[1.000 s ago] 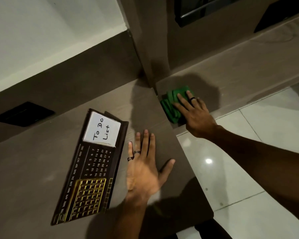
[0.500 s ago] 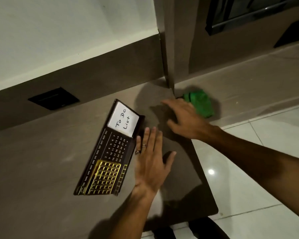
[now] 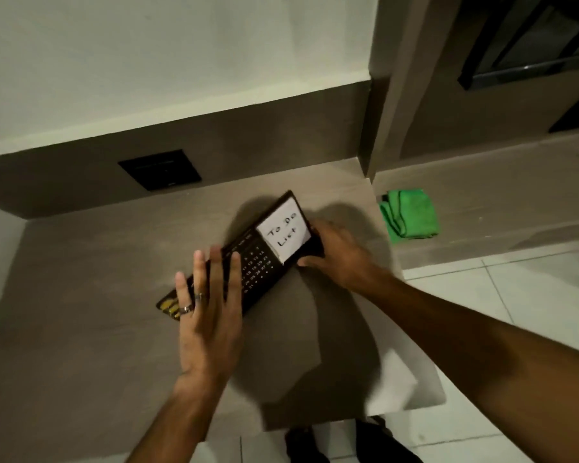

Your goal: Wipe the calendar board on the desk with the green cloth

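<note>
We were positioning the calendar board [image 3: 248, 259] at the desk [image 3: 81, 329] centre: left hand [image 3: 208, 315] flat on it, right hand [image 3: 335, 259] grasping its edge. The green cloth [image 3: 410, 213] lay untouched at two o'clock; fetching it came next.

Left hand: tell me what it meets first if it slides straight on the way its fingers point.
The left hand already overlaps the dark rectangular calendar board; beyond, probably the brown back panel.
</note>
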{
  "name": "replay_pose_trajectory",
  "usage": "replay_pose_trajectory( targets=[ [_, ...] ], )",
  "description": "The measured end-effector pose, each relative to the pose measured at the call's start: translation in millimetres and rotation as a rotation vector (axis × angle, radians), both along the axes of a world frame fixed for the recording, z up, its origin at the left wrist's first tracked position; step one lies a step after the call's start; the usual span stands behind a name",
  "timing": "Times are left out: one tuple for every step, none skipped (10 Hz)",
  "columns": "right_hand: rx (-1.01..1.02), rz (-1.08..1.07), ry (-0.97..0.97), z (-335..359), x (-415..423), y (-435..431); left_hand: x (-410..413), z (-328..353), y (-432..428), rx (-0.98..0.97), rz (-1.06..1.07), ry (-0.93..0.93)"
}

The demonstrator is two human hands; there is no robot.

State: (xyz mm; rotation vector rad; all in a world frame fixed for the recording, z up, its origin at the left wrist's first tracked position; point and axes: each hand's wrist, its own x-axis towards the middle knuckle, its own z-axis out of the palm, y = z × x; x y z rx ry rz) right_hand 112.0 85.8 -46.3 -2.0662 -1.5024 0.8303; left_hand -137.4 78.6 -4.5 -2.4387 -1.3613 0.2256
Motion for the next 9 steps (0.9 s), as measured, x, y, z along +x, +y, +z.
replay_pose_trajectory(
  targets=[
    [0.023, -0.07, -0.04, -1.3, -11.8, 1.1, -21.1, -3.7, 34.5, 0.089, -0.125, 0.049],
    [0.082, -0.112, -0.05, 3.2, -20.4, 9.3, -32.0, -2.9, 75.5, 0.073, -0.199, -0.019],
    [0.034, -0.15, 0.022, 9.1, -27.1, 18.0, -36.6, -1.1, 105.0, 0.061, -0.218, 0.034],
    [-0.015, -0.167, 0.046, 13.2, -31.7, 25.4, -42.7, -1.2, 123.6, 0.055, -0.276, 0.045],
    [-0.068, -0.17, 0.064, 18.0, -36.4, 29.9, -43.8, 3.3, 127.9, 0.036, -0.288, 0.059],
    [-0.111, -0.207, 0.104, 20.9, -37.4, 34.6, -45.0, 5.3, 128.4, 0.017, -0.275, 0.044],
    [-0.144, -0.177, 0.099, 27.4, -40.2, 30.2, -47.1, 10.2, 125.2, 0.002, -0.282, 0.02],
    [-0.056, -0.168, 0.089, 47.2, -36.7, 18.2, -55.9, 24.4, 127.4, -0.023, -0.312, -0.016],
    [0.206, -0.201, 0.043, 94.5, -27.8, -0.1, -63.7, 53.9, 123.3, 0.105, -0.281, -0.15]
  ],
)
